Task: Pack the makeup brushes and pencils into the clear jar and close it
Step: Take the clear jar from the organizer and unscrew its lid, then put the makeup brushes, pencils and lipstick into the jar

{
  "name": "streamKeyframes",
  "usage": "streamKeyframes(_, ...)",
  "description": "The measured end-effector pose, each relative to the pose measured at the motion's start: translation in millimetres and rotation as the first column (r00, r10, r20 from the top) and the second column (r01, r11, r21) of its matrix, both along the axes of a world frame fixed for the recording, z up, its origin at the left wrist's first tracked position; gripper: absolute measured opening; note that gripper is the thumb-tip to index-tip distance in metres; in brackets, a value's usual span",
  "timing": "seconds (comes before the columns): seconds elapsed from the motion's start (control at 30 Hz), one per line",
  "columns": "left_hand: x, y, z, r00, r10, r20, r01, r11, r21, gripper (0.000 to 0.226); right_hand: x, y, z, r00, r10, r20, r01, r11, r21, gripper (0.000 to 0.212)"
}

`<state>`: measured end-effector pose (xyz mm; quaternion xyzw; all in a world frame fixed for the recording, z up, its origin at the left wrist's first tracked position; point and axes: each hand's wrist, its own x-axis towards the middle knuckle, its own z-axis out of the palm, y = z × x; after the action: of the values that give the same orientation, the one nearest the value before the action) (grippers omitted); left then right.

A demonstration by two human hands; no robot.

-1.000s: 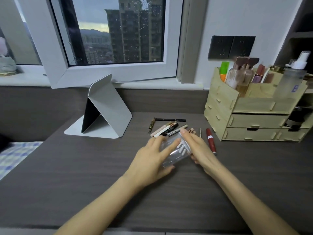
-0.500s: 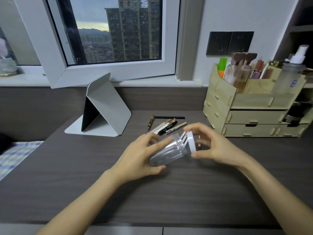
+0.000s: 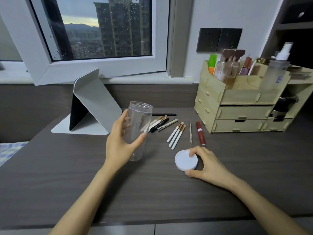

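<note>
wrapping your left hand (image 3: 121,143) around the clear jar (image 3: 138,128), you hold it upright and uncapped, thumb in front, its base at the counter (image 3: 67,175). your right hand (image 3: 205,164) pinches the white lid (image 3: 186,160) by its rim, flat on the counter. the brushes (image 3: 176,135) and pencils (image 3: 162,123) lie just beyond, between both grips.

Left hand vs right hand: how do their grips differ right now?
The left hand wraps the clear jar, holding it upright and open; the right hand pinches the white lid by its rim, low at the desk. Left's load is transparent and tall, right's opaque and flat. Both are holding something.
</note>
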<state>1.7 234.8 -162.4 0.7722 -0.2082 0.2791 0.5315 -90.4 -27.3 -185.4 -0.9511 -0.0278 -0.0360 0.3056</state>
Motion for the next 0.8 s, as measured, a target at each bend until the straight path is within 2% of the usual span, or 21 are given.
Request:
streamKeyframes(0.07, 3, -1, -2, 1.000, 0.002, -0.022, -0.003, 0.999, -0.036, 0.081, 1, -2, 3, 0.998, 0.050, -0.035, -0.050, 0.998, -0.024, 0.041)
streamKeyframes(0.13, 6, -2, -2, 1.000, 0.003, -0.028, -0.004, 0.998, -0.065, 0.080, 3, -3, 15, 0.995, 0.098, -0.016, -0.096, 0.992, 0.080, 0.035)
streamKeyframes(0.17, 8, -2, -2, 1.000, 0.004, -0.028, -0.006, 0.997, -0.078, 0.080, 7, -4, 21, 0.997, 0.067, 0.033, -0.072, 0.984, 0.164, 0.026)
streamKeyframes(0.23, 12, -2, 0, 1.000, 0.004, -0.027, -0.006, 0.995, -0.100, 0.081, 21, -10, 34, 0.975, -0.164, 0.151, 0.121, 0.957, 0.262, 0.008)
streamKeyframes(0.3, 17, 0, 0, 1.000, 0.005, -0.024, -0.008, 0.995, -0.099, 0.084, 44, -20, 41, 0.880, -0.424, 0.213, 0.396, 0.904, 0.162, 0.013)
streamKeyframes(0.37, 21, 1, 0, 1.000, 0.010, -0.021, -0.011, 0.997, -0.078, 0.087, 67, -24, 43, 0.809, -0.542, 0.227, 0.567, 0.821, -0.061, 0.021)
streamKeyframes(0.47, 23, 1, -3, 0.999, 0.034, 0.005, -0.034, 0.999, -0.004, 0.088, 99, -21, 41, 0.817, -0.556, 0.154, 0.572, 0.749, -0.335, 0.034)
streamKeyframes(0.53, 23, 2, -5, 0.998, 0.065, -0.004, -0.065, 0.996, 0.054, 0.089, 116, -18, 38, 0.825, -0.561, 0.072, 0.534, 0.729, -0.428, 0.037)
streamKeyframes(0.7, 26, 9, -8, 0.998, 0.062, -0.028, -0.060, 0.996, 0.065, 0.091, 131, -17, 32, 0.769, -0.638, -0.027, 0.567, 0.701, -0.432, 0.029)
streamKeyframes(0.77, 25, 9, -6, 0.999, 0.050, -0.010, -0.049, 0.996, 0.074, 0.089, 124, -16, 43, 0.762, -0.647, 0.026, 0.617, 0.713, -0.332, 0.026)
streamKeyframes(0.8, 24, 9, -5, 0.999, 0.049, 0.008, -0.050, 0.995, 0.089, 0.087, 120, -15, 51, 0.761, -0.640, 0.102, 0.646, 0.735, -0.205, 0.022)
